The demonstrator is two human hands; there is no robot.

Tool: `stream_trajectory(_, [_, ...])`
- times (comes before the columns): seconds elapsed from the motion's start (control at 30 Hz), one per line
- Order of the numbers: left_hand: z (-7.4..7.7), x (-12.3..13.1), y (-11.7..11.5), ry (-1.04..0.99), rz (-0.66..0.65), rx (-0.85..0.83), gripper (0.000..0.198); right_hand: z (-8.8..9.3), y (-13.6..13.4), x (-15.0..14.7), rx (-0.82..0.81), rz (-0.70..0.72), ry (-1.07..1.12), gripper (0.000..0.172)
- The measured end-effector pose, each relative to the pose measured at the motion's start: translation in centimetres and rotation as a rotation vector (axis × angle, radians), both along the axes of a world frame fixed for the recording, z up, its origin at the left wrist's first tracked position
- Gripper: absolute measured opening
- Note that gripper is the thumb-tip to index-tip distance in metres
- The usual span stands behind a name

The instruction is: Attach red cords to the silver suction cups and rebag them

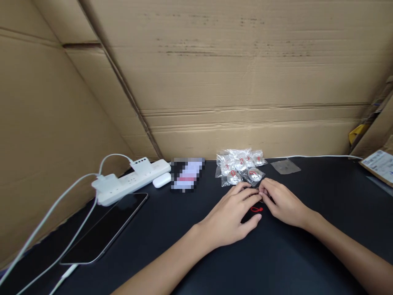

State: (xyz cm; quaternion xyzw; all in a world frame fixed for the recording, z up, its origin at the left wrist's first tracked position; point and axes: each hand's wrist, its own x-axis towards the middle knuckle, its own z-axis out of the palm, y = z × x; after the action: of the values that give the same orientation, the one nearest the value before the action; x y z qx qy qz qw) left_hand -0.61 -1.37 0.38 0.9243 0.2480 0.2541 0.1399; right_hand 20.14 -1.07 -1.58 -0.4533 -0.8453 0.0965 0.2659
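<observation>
My left hand (pixel 235 215) lies low over the black table, its fingers stretched forward and its thumb apart. Its fingertips come close to those of my right hand (pixel 282 203), which is closed in a pinch. The edge of a small, thin item shows at the right fingertips, mostly hidden by the fingers. A small red cord loop (pixel 256 209) lies on the table between the left thumb and forefinger. Just beyond the hands are several clear plastic bags (pixel 233 177) holding round silvery discs with red cords.
A flat clear bag (pixel 285 166) lies at the back right. Leftward are a pixelated item (pixel 188 174), a white case (pixel 161 180), a white power strip (pixel 135 182) with cables and a tablet (pixel 107 229). Cardboard walls (pixel 245 73) enclose the table; a labelled parcel (pixel 379 164) sits far right.
</observation>
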Motion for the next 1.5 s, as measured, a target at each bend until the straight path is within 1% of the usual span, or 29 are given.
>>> stream_trajectory(0.13, [0.1,0.0,0.0,0.044,0.015,0.006,0.036,-0.1,0.0,0.0,-0.044,-0.017,0.062,0.014])
stream_trajectory(0.33, [0.0,0.0,0.0,0.077,0.037,0.024,0.034,0.7,0.2,0.6,-0.118,0.045,0.071,0.011])
stream_trajectory(0.43, [-0.1,0.0,0.0,0.079,0.038,0.031,0.034,0.6,0.3,0.7,-0.137,0.035,0.072,0.011])
stream_trajectory(0.7, [0.0,0.0,0.0,0.098,0.032,0.018,0.034,-0.1,0.2,0.2,-0.031,0.002,0.005,0.012])
stream_trajectory(0.83, [0.1,0.0,0.2,0.096,0.043,0.016,0.031,-0.3,0.1,0.2,-0.045,-0.014,0.023,0.011])
stream_trajectory(0.97, [-0.1,-0.1,0.3,0.091,0.053,0.025,0.033,-0.5,0.4,0.4,-0.12,-0.017,0.133,0.008])
stream_trajectory(1.13, [-0.5,-0.2,0.3,0.106,0.049,0.022,0.035,-0.7,1.1,0.7,-0.287,-0.027,0.445,0.01])
stream_trajectory(1.27, [-0.5,-0.2,0.3,0.121,0.045,0.02,0.037,-0.2,1.4,1.1,-0.355,-0.04,0.6,0.011])
stream_trajectory(1.33, [-0.4,-0.2,0.3,0.122,0.04,0.022,0.038,0.5,1.3,1.4,-0.384,-0.025,0.64,0.009])
stream_trajectory(1.5, [-0.1,-0.4,0.6,0.088,0.05,0.054,0.037,1.8,0.8,1.6,-0.485,0.089,0.636,0.008])
